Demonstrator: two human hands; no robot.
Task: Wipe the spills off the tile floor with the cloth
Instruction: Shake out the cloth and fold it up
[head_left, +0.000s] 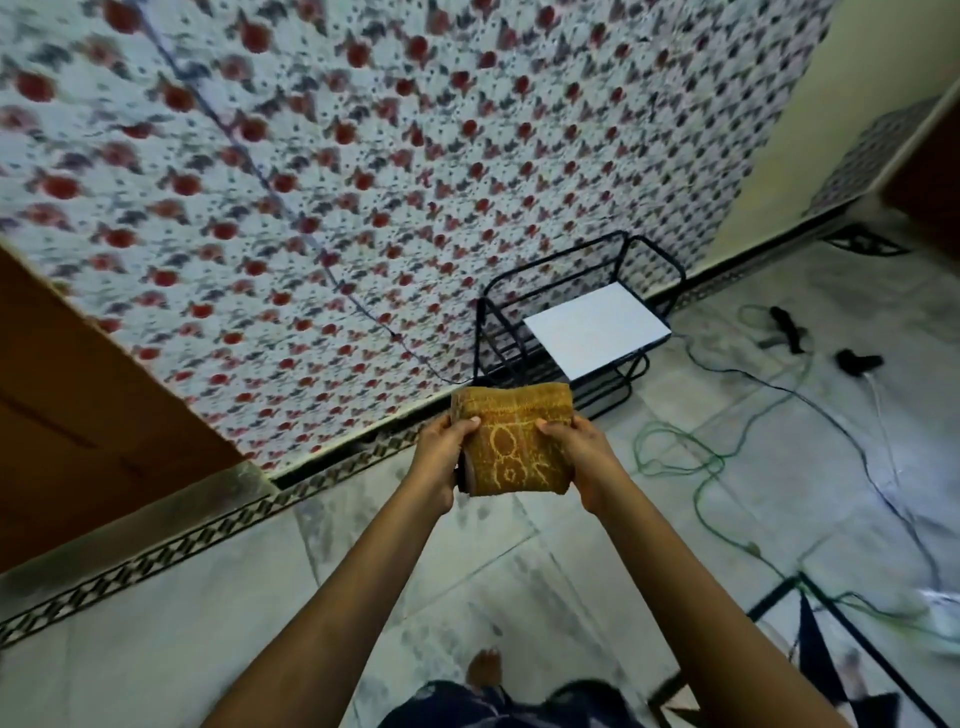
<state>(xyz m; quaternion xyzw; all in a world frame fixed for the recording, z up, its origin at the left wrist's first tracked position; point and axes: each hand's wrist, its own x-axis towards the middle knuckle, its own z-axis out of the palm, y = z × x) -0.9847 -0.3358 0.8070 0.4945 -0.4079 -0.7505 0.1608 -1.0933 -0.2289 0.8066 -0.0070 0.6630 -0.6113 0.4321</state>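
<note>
Holding a folded yellow cloth (511, 441) in the air above the tile floor (467, 561), the left hand (439, 460) and right hand (582, 452) pinch its opposite edges, thumbs on top.

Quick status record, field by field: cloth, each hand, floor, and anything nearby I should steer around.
cloth: folded mustard-yellow cloth, held up in the air, not touching the floor
left hand: left hand grips the cloth's left edge
right hand: right hand grips the cloth's right edge
floor: pale tile floor with faint grey smudges; wiping not yet begun
obstacles: black wire rack by the wall, green cable looping across the tiles to the right
</note>
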